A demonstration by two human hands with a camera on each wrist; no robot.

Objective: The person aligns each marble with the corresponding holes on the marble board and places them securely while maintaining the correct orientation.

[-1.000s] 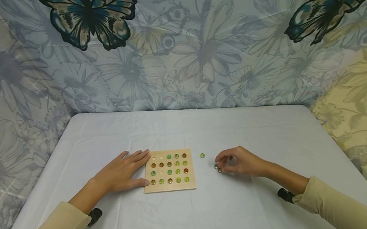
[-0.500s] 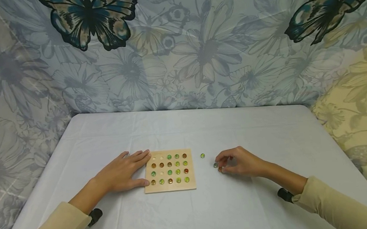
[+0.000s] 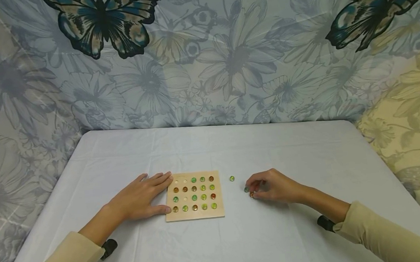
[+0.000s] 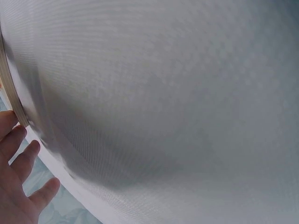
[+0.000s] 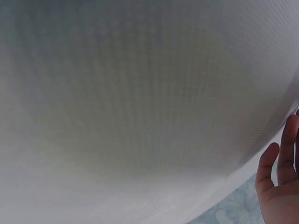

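Observation:
In the head view, a pale wooden board [image 3: 200, 212] lies flat with rows of round hollows. Green, yellow-green and amber marbles fill most of them; a few hollows are bare. My left hand [image 3: 142, 196] rests along the board's left edge, fingers extended and thumb on the near left corner. To the right of the board, my right hand [image 3: 273, 187] is low over the cloth, thumb and fingers curled together. An amber marble [image 3: 251, 194] is at its thumb tip, apparently pinched. A teal marble [image 3: 246, 189] sits just beside it, under the index fingertip.
One yellow-green marble [image 3: 232, 178] lies loose between the board and my right hand. A white cloth [image 3: 219, 245] covers the table. Behind its far edge hangs a floral fabric [image 3: 206, 86] with butterflies. Each wrist view shows mostly cloth.
The teal marble has shifted very slightly beside my right fingertips, and its colour and the amber one's look different. Both hands and the board have stayed nearly still.

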